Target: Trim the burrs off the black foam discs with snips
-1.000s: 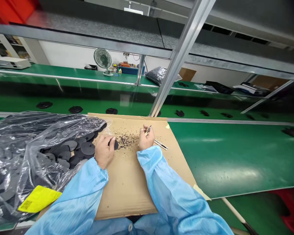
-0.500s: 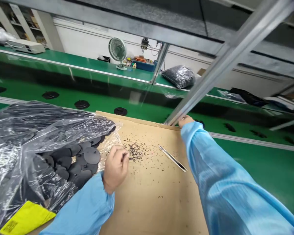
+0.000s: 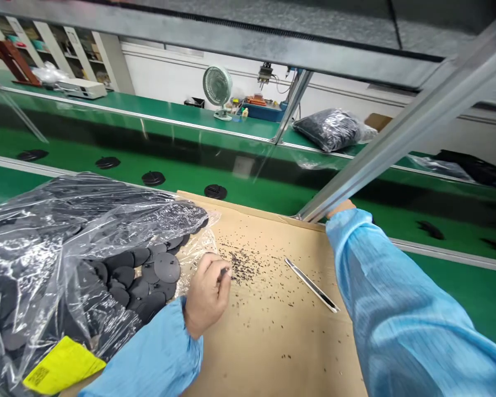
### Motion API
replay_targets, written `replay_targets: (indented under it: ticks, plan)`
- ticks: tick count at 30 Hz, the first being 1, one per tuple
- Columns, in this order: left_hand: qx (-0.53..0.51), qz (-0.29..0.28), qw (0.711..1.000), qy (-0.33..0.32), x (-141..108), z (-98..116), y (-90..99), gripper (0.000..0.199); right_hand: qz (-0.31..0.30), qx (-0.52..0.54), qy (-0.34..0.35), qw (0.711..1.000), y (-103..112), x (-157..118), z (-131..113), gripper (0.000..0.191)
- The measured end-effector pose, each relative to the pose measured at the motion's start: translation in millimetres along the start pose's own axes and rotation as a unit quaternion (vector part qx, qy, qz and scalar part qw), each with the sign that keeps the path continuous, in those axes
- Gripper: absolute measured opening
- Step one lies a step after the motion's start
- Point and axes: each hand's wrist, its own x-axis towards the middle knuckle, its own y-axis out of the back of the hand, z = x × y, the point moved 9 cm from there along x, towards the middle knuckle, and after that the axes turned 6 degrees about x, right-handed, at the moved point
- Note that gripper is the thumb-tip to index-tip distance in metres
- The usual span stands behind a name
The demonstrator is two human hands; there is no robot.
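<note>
My left hand (image 3: 209, 292) is closed above the cardboard (image 3: 264, 336), thumb and fingertips pressed together; what they may hold is too small to name. Just right of it lie scattered tiny black pieces (image 3: 244, 266). Tweezers (image 3: 312, 284) lie on the cardboard farther right. Stretched out over the green conveyor, my right hand (image 3: 342, 207) is mostly hidden behind the metal post (image 3: 367, 138) and its blue sleeve; its fingers cannot be made out. Left of my left hand, black discs (image 3: 166, 268) spill from a clear plastic bag (image 3: 66, 231).
Black round parts (image 3: 215, 191) sit spaced along the green conveyor (image 3: 177, 179). A yellow label (image 3: 64, 365) lies on the bag. Behind stand a fan (image 3: 217, 88), a blue tray (image 3: 264, 112) and a filled bag (image 3: 330, 129). A metal beam (image 3: 231, 41) crosses overhead.
The view has shifted, so most things appear farther right. My right hand is now more hidden behind the post. My left hand keeps its pinched pose beside the tiny pieces.
</note>
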Motion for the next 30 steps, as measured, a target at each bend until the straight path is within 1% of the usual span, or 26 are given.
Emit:
replay_targets:
  ticks: [3,5,7,8,9,10,11,13,14,16,18,20,22,24,25,27,28,30]
  plan:
    - [-0.024,0.017,1.000,-0.005,0,-1,3.3,0.015,0.050,-0.037,-0.050,0.997,44,-5,13,0.016]
    - [-0.046,0.030,0.998,0.006,0,-5,4.9,0.015,0.099,-0.037,-0.058,0.993,77,-21,15,0.014]
    - [-0.088,0.036,0.994,0.047,-1,-13,3.8,0.017,0.135,-0.022,-0.047,0.989,101,-50,10,0.014]
    - [-0.127,0.033,0.988,0.080,-1,-18,1.4,0.020,0.141,-0.005,-0.038,0.989,107,-69,6,0.014]
    - [-0.179,0.024,0.976,0.118,-2,-23,-2.7,0.024,0.136,0.017,-0.024,0.990,109,-92,0,0.014]
    - [-0.241,0.007,0.958,0.154,-4,-27,-8.6,0.029,0.108,0.086,-0.005,0.990,104,-116,-7,0.016]
    - [-0.305,-0.016,0.934,0.185,-5,-28,-15.6,0.034,0.065,0.154,0.006,0.986,95,-143,-16,0.019]
    - [-0.416,-0.073,0.877,0.230,-9,-23,-29.0,0.044,-0.031,0.263,0.012,0.964,71,-202,-37,0.025]
    - [-0.459,-0.104,0.848,0.244,-10,-19,-34.5,0.048,-0.080,0.300,0.009,0.951,58,-232,-49,0.026]
    - [-0.526,-0.149,0.795,0.262,-13,-11,-40.8,0.050,-0.146,0.333,0.025,0.931,40,-284,-72,0.023]
    - [-0.573,-0.151,0.759,0.269,-12,-11,-39.6,0.045,-0.210,0.352,0.056,0.910,27,-321,-92,0.020]
    - [-0.598,-0.115,0.743,0.277,-9,-18,-33.5,0.038,-0.233,0.350,0.080,0.904,21,-337,-100,0.019]
    - [-0.608,-0.071,0.736,0.288,-5,-28,-26.6,0.034,-0.221,0.324,0.084,0.916,21,-335,-95,0.022]
    - [-0.609,-0.043,0.732,0.302,-2,-35,-21.9,0.034,-0.216,0.282,0.073,0.932,20,-326,-83,0.034]
    - [-0.608,-0.037,0.730,0.309,-2,-37,-20.8,0.035,-0.226,0.262,0.071,0.936,19,-322,-77,0.044]
    - [-0.604,-0.036,0.727,0.323,-1,-38,-20.6,0.039,-0.267,0.238,0.086,0.930,13,-318,-72,0.061]
    - [-0.601,-0.040,0.727,0.329,-2,-38,-21.2,0.041,-0.283,0.236,0.100,0.924,12,-318,-72,0.063]
    - [-0.593,-0.054,0.727,0.342,-3,-39,-23.5,0.041,-0.286,0.244,0.139,0.916,14,-319,-77,0.058]
